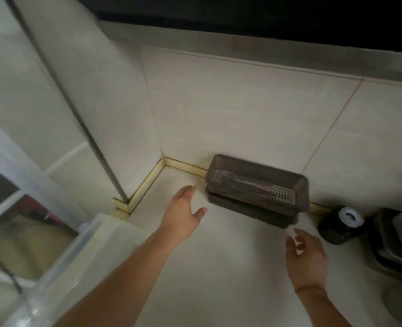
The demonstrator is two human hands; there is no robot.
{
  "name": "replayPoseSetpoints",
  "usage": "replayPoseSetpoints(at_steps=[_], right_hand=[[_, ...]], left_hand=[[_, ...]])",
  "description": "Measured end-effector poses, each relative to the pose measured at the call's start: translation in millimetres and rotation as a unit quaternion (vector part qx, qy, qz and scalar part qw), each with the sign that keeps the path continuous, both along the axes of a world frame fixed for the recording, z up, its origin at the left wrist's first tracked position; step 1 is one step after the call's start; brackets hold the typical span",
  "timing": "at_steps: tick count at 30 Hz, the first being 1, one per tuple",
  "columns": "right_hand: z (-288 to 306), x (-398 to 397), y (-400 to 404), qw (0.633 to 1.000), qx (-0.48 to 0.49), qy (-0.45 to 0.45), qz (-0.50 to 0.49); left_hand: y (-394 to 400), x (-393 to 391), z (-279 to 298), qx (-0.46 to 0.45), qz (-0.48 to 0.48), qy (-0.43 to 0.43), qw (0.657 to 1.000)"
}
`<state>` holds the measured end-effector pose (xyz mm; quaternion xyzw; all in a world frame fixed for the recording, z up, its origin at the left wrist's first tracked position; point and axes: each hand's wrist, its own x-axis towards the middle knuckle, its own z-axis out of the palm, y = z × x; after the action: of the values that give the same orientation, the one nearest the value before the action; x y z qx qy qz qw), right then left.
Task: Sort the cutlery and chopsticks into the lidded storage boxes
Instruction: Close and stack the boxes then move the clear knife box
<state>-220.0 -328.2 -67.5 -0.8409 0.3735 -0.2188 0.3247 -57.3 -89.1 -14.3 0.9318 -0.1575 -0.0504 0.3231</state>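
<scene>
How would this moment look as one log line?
left hand: open, empty | right hand: open, empty | stacked lidded boxes: shut, against wall, between hands, untouched

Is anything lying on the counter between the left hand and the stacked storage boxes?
No. In the head view, only bare white counter separates the open left hand from the near end of the stacked dark storage boxes; the gap is small.

Two bare forearms are seen, with no sleeves worn on them. The left hand point(183, 210) and the right hand point(307, 258) are uncovered. A thin band is seen around the right wrist.
</scene>
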Motion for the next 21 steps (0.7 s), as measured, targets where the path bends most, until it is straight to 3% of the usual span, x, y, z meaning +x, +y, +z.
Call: replayPoseSetpoints(at_steps=[4, 8, 10, 11, 13, 14, 16, 21], right_hand=[[-3.8, -6.8, 74.0, 0.994, 0.032, -0.005, 0.108], [7.3, -3.1, 151.7, 0.939, 0.167, 0.021, 0.300], [15.1, 5.7, 185.1, 0.894, 0.257, 0.065, 0.362], [19.5, 11.6, 200.3, 0.872, 0.293, 0.090, 0.382], [27.9, 23.1, 228.1, 0.832, 0.354, 0.139, 0.404], [30.2, 29.3, 239.3, 0.821, 0.371, 0.152, 0.407], [31.5, 42.4, 254.5, 0.828, 0.373, 0.152, 0.390], [28.0, 70.0, 263.9, 0.858, 0.363, 0.135, 0.337]], left_hand=[[105.1, -72.0, 34.0, -0.019, 0.034, -0.141, 0.989], [208.8, -136.4, 32.2, -0.049, 0.277, -0.220, 0.934], [244.9, -149.0, 18.9, -0.099, 0.464, -0.116, 0.873], [259.3, -149.2, 12.9, -0.163, 0.546, -0.021, 0.821], [280.5, -146.8, 3.6, -0.323, 0.619, 0.158, 0.698], [287.6, -146.4, 0.4, -0.390, 0.610, 0.215, 0.656], [294.0, -147.1, -4.7, -0.451, 0.573, 0.270, 0.629], [296.3, -133.3, -1.5, -0.545, 0.527, 0.293, 0.583]])
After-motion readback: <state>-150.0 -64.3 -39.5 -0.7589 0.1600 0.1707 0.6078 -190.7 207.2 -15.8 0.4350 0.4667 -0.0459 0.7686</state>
